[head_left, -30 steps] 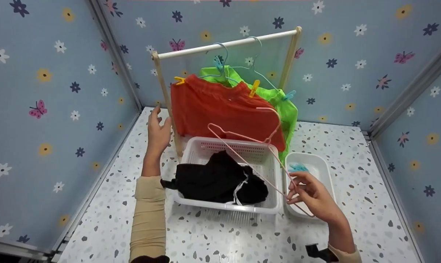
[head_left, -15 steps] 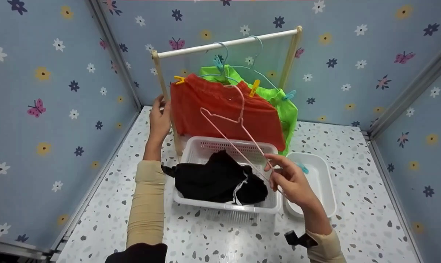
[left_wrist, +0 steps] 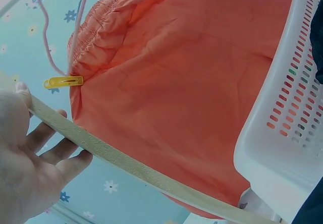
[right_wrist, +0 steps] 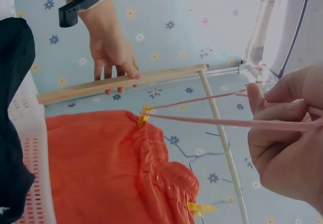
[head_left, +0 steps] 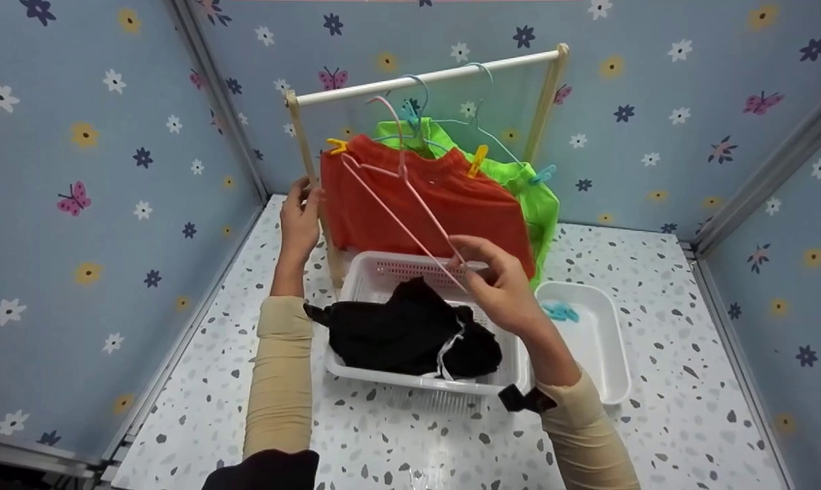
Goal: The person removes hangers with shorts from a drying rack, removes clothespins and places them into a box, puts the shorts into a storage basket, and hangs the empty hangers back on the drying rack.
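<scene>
Behind the left fingers (left_wrist: 74, 167) runs a beige left sleeve (head_left: 279, 388), wrinkled crosswise below a smoother cuff (head_left: 285, 317); the right sleeve (head_left: 587, 435), behind the right fingers (head_left: 482, 248), matches. Each wrist wears a boxy black device (right_wrist: 78, 9).

Flowered walls (head_left: 438, 27) span the top, left and right, with metal rails (head_left: 213, 90) between them. Right of centre, a white tray (head_left: 598, 357) holds blue pegs (head_left: 560, 312) on the speckled surface (head_left: 696, 347).
</scene>
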A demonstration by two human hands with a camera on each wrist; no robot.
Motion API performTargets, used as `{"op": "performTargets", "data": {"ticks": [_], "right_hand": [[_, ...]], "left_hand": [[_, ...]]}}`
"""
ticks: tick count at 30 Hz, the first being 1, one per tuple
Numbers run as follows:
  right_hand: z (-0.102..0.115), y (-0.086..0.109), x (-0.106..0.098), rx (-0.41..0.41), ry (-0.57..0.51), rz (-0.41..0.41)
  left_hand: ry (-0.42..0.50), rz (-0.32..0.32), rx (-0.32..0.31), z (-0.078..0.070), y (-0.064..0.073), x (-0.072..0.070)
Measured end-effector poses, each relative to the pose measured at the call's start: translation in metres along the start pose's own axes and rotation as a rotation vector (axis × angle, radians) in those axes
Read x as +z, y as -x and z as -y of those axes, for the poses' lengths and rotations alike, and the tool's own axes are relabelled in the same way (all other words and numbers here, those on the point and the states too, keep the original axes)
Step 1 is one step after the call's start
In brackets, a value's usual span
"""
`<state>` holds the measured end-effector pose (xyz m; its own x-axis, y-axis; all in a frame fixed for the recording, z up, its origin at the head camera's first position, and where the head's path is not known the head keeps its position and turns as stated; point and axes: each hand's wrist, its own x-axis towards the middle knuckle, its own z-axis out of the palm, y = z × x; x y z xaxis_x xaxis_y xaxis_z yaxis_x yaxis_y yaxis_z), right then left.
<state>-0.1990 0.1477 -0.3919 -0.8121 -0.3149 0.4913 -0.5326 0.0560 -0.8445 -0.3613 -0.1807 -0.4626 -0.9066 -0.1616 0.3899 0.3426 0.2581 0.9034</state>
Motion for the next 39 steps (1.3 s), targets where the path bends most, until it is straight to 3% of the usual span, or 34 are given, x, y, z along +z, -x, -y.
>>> {"op": "performTargets", "data": {"ticks": [12,19,22,30,39], "right_hand": [[-0.001,-0.049,0.031,0.148,-0.050,0.003],[-0.012,-0.064,0.046,0.153,-0.025,0.020],[-0.015,-0.067,0.049,0.184,-0.017,0.014],[-0.031,-0.075,0.050,0.174,0.041,0.024],[-0.049,-0.082,0.054,0.144,0.117,0.130]], "left_hand": [[0.053,-0.021,-0.074,0.001,0.000,0.000],[0.082,0.004,-0.094,-0.032,0.015,-0.005],[0.088,0.007,-0.091,-0.030,0.013,-0.003],[0.123,0.003,-0.071,-0.004,-0.004,0.004],[0.131,-0.009,-0.061,0.003,0.000,0.002]]}}
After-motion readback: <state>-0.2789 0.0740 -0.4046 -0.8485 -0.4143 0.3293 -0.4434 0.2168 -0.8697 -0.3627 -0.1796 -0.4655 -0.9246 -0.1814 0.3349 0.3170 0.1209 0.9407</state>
